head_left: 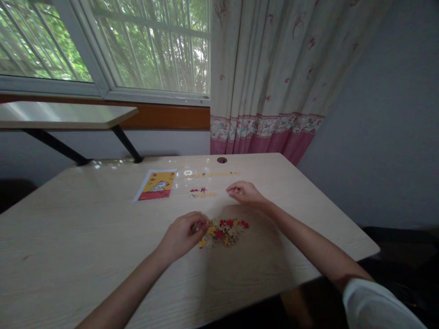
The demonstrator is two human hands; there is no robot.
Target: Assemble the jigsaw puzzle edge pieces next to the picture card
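Observation:
A loose pile of jigsaw puzzle pieces (228,232), in yellow, red and pale tan, lies on the table in front of me. At the pile's left edge is my left hand (181,235), its thumb and fingers curled together. Whether a piece is between those fingertips I cannot make out. Farther forward, my right hand (247,193) hovers over the table with its fingertips pinched, just right of a short row of yellow pieces (205,195). What it holds, if anything, is hidden. A few red pieces (199,189) lie just beyond that row.
A longer row of yellow pieces (212,174) stretches across the far part of the table (85,237). To its left lies a picture sheet (156,186) with a white animal on yellow and red. Behind are a round cable hole (222,160), a raised shelf (61,114) and a curtain (267,82).

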